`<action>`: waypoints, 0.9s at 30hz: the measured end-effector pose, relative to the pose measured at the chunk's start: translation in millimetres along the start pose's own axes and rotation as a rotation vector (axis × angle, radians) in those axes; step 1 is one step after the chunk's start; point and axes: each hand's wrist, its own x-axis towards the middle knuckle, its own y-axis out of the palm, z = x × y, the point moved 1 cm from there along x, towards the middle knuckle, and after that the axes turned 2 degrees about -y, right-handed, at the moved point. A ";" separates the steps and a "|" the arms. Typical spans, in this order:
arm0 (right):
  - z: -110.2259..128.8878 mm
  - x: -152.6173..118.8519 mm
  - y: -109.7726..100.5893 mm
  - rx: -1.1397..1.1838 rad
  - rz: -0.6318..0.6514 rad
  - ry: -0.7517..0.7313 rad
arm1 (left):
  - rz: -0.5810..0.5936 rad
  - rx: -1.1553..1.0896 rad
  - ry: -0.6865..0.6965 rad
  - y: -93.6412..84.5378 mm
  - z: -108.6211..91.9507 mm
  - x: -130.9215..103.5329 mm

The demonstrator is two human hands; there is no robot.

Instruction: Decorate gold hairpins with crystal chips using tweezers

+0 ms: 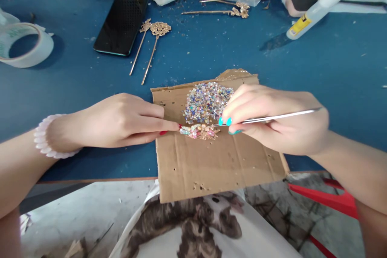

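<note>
Over the cardboard (211,165), just to the near side of the gem pile (205,102), with long axis running left to right: the beaded ornament (202,133). Pinched at its left end in the narrow grip of the left hand (121,119), closer to it than the right hand (272,119). At its far right side, the tip of a slim metal tool (278,117), held in the right grip; cannot tell whether touching. Hemmed on the far side by gems; more room nearward, to the cardboard's edge.

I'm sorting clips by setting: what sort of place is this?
Probably a craft workshop, perhaps for ornaments: a pile of tiny multicoloured shiny pieces on a flat brown cardboard sheet, and slim gold-coloured metal pins with ornate heads.
</note>
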 end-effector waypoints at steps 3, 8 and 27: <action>-1.2 -0.1 0.8 0.022 0.010 -0.003 | -0.001 0.005 -0.002 0.1 0.3 0.4; -2.3 -0.4 1.7 0.035 0.015 -0.016 | 0.006 0.020 -0.004 -0.7 -0.6 0.3; -1.7 -0.4 1.4 -0.034 0.014 -0.111 | 0.020 0.030 -0.014 -1.0 -0.7 0.2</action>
